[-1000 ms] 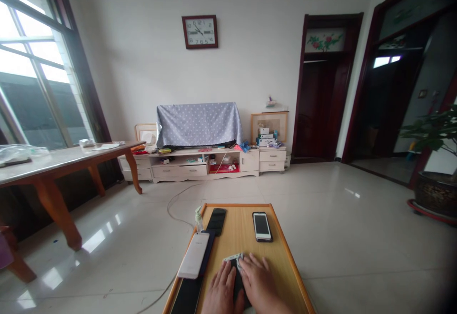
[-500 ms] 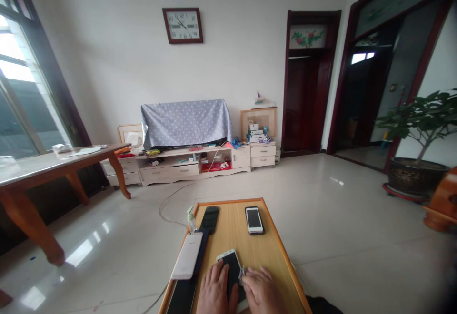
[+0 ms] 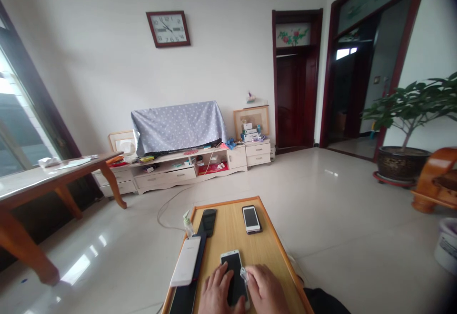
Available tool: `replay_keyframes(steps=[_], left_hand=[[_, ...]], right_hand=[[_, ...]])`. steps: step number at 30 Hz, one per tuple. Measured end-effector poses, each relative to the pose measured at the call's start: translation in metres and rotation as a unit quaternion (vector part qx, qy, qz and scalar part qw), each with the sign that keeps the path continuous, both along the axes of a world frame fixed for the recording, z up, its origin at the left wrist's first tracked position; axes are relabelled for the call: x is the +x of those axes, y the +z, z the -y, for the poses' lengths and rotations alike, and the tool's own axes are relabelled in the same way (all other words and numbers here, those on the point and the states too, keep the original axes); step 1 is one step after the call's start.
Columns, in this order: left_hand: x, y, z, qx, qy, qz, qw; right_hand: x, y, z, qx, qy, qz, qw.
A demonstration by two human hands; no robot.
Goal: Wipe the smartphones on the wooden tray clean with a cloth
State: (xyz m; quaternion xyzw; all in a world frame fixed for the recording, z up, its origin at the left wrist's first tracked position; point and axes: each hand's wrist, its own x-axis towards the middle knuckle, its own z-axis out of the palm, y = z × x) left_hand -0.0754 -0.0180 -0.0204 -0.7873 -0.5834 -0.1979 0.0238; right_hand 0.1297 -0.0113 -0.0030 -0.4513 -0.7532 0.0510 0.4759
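Note:
A white smartphone (image 3: 234,283) with a dark screen lies face up on a small wooden table (image 3: 228,219). My left hand (image 3: 218,291) holds it down, fingers over its left side and thumb across the lower part of the screen. At the phone's right edge, my right hand (image 3: 266,288) is closed, pinching a small crumpled greyish-white piece (image 3: 244,275), a cloth or wipe by its look. Left of my hands, a pale phone (image 3: 186,261) lies back up, partly over a dark blue one (image 3: 200,254).
A black phone (image 3: 207,222) and a white-fronted phone (image 3: 252,219) lie toward the table's far end. A pump bottle (image 3: 187,223) stands at its left edge. Beyond the tiled floor are a low cabinet (image 3: 167,179), a larger table (image 3: 82,166) and a potted plant (image 3: 403,166).
The view has turned slightly right. My right hand has shifted up a little along the phone's right edge with the crumpled piece. My left hand stays on the phone, slightly lower.

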Motion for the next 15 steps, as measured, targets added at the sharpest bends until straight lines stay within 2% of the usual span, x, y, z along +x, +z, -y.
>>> replay_keyframes(steps=[3,6,12,15], left_hand=[[-0.0030,-0.0039,-0.0022,0.020,-0.039,-0.003,0.999],[-0.0049,-0.0041,-0.0035,0.012,-0.043,-0.007,0.999],[-0.0037,-0.0017,-0.0062,-0.045,-0.040,-0.020,0.998],[-0.0017,-0.0038,-0.0075,-0.060,-0.049,-0.023,0.997]], right_hand=[[0.0013,0.0026,0.0011,0.002,-0.003,0.007,1.000],[0.0024,0.0028,0.0015,-0.015,-0.014,0.043,0.999],[-0.0007,0.0041,0.0006,-0.124,-0.073,0.126,0.982],[-0.0010,0.0064,0.0003,-0.166,-0.062,0.124,0.976]])
